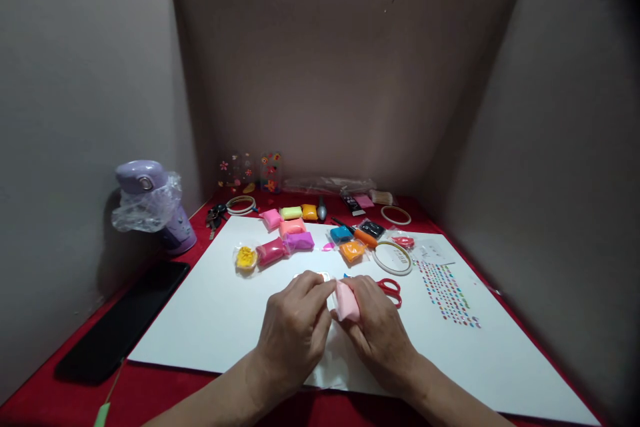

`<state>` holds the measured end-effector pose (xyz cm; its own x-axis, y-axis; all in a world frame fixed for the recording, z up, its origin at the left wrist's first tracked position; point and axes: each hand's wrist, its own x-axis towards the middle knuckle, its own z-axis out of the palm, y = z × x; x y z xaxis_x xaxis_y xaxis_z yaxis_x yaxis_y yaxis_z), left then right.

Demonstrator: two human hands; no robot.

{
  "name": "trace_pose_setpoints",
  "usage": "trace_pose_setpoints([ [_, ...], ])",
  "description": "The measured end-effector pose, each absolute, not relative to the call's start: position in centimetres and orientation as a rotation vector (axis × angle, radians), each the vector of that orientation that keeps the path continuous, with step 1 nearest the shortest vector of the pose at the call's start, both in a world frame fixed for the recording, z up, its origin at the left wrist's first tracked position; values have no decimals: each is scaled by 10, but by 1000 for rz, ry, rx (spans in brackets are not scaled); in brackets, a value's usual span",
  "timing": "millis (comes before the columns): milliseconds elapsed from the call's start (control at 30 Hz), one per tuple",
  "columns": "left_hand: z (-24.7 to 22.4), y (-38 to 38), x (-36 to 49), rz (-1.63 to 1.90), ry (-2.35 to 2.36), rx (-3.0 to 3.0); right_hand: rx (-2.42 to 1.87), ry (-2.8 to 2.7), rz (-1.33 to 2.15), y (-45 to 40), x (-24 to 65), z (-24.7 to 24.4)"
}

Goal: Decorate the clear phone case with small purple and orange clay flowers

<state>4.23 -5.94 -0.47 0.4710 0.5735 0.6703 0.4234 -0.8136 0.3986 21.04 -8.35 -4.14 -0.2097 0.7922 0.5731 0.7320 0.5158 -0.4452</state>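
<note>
L hand point(299, 320): fingers pinching wrapper point(339, 305) edge | R hand point(381, 330): fingers closed on pink pkt point(349, 302) | pkt loc: btwn hands, over white board point(200, 327) | risk: uneven tear if L hand tugs fast; squashed/dropped contents if R hand over-squeezes

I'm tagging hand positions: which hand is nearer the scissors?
Right. The right hand is beside the scissors, partly hiding them; the left hand is farther off, to their left.
</note>
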Motion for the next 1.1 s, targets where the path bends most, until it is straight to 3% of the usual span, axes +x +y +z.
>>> trace_pose_setpoints([
  [1100, 1, -66, 41, 1259, 670, 2388, -1151, -1921, 140, -85, 210, -43],
])
